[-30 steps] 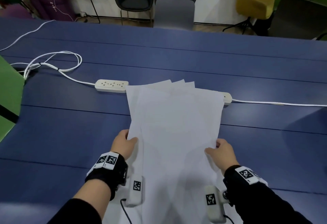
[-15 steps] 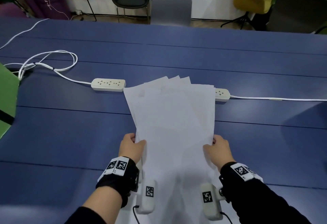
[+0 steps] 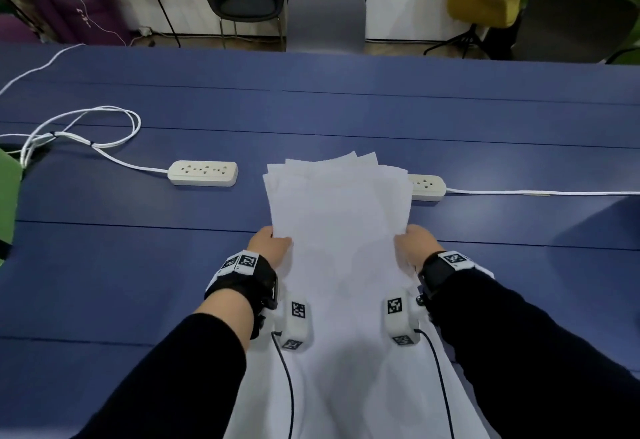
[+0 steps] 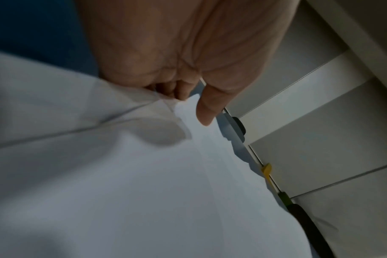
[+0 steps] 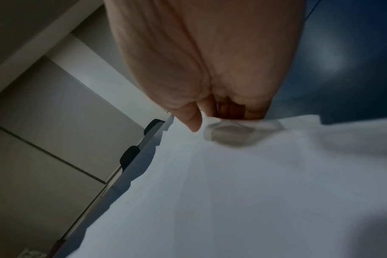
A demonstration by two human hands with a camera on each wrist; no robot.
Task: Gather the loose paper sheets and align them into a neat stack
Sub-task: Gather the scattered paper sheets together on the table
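Note:
Several white paper sheets (image 3: pixel 339 230) are held up off the blue table (image 3: pixel 138 265), their far corners fanned out unevenly. My left hand (image 3: pixel 272 246) grips the bundle's left edge, thumb on top and fingers curled beneath, as the left wrist view shows with the hand (image 4: pixel 183 90) on the paper (image 4: pixel 144 174). My right hand (image 3: pixel 415 244) grips the right edge the same way; in the right wrist view the hand (image 5: pixel 210 111) pinches the sheets (image 5: pixel 243 183). The near ends of the sheets hang down toward me.
A white power strip (image 3: pixel 202 172) with a coiled cable (image 3: pixel 83 127) lies at the left of the sheets. A second strip (image 3: pixel 426 187) peeks out behind their right edge, its cord running right. Chairs (image 3: pixel 325 19) stand beyond the table's far edge. A green object (image 3: pixel 8 203) sits at the left.
Both hands have drawn closer together along the sheets' side edges, narrowing the bundle and squaring the fanned sheets somewhat. The bundle stays lifted.

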